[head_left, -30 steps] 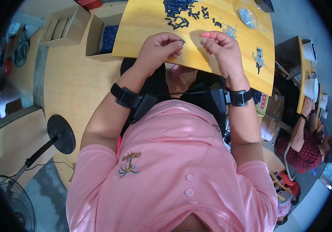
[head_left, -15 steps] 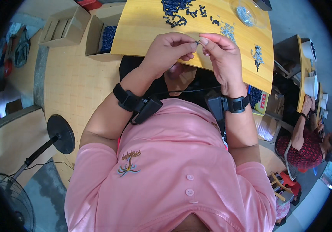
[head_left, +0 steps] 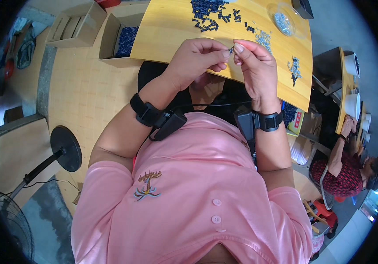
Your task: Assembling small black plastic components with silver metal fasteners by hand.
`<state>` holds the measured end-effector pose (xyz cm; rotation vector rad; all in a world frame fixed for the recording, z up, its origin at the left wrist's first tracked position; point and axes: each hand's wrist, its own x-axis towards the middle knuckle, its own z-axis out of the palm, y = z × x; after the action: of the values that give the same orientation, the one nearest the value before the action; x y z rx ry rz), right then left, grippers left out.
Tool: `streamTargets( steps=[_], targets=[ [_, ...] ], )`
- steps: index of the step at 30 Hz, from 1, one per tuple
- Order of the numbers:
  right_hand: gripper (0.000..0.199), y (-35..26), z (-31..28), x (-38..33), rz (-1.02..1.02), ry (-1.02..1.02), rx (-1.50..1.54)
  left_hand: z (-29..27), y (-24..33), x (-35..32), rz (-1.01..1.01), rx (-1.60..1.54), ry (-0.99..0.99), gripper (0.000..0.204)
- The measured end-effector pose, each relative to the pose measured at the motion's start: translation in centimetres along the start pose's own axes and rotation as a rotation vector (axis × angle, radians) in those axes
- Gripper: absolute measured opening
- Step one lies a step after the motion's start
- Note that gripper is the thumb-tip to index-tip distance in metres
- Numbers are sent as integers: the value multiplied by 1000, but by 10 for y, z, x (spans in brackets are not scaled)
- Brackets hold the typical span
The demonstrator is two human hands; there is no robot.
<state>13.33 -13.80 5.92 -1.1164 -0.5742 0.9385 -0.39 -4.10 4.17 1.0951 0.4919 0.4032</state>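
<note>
Over the near edge of the yellow wooden table (head_left: 162,42), my two hands meet at the fingertips. My left hand (head_left: 202,57) pinches a small dark piece (head_left: 231,50) between thumb and forefinger; it is too small to name. From the other side my right hand (head_left: 257,66) closes thumb and forefinger at the same piece, and whether it holds a second part is hidden. Beyond them lies a heap of small black parts (head_left: 204,8). Small silvery pieces (head_left: 264,39) are scattered just past my right hand. A mixed pile of silvery and black pieces (head_left: 294,69) lies farther right.
A clear round dish (head_left: 283,23) of silvery pieces stands at the table's far right. Left of the table, a cardboard box (head_left: 114,37) holds dark parts. A stand fan (head_left: 15,224) is at lower left. Another person (head_left: 339,176) works at a bench on the right.
The view has shifted slightly, so the table sits a little lower and farther right. My hands stay together at the fingertips around the small piece.
</note>
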Motion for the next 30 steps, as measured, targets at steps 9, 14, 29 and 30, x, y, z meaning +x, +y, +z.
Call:
streamTargets(
  steps=[9, 14, 29, 30],
  targets=[
    [16, -3, -2, -1, -16, 10, -34, 1, 1, 3, -44, -76, -38, 19],
    [15, 0, 0, -3, -43, 35, -34, 5, 5, 3, -36, -141, -23, 17],
    [14, 6, 3, -6, -414, 61, -512, 1, 0, 5, -22, -70, -25, 17],
    [14, 6, 2, -5, -388, 64, -476, 2, 2, 5, -17, -66, -24, 17]
  ],
)
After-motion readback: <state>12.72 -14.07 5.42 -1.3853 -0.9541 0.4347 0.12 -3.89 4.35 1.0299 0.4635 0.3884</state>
